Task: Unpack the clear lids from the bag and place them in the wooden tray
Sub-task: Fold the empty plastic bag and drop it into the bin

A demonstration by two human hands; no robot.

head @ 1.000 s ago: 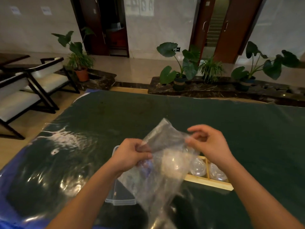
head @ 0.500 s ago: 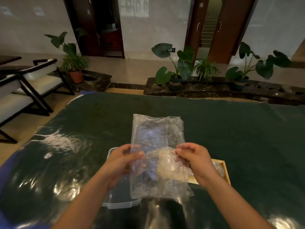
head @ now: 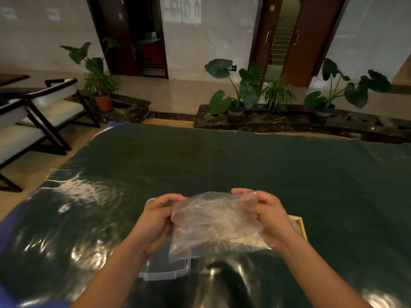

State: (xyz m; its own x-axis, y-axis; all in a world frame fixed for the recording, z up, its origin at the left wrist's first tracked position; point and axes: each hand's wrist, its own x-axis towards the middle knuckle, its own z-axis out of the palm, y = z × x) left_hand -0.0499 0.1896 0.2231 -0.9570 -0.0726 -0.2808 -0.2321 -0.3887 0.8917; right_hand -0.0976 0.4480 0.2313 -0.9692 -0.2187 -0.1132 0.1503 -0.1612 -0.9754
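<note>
Green-covered table [head: 244,165]: clear plastic container [head: 164,271], wooden tray [head: 300,225].

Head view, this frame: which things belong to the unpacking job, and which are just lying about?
In the job:
clear bag, gripped by left hand and right hand
wooden tray, mostly hidden behind the bag

Lying about:
clear plastic container
green table cover
potted plants
chairs

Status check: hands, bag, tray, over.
Left hand and right hand both grip the clear bag, held over the table. Wooden tray mostly hidden behind it. Clear plastic container below the bag.
</note>
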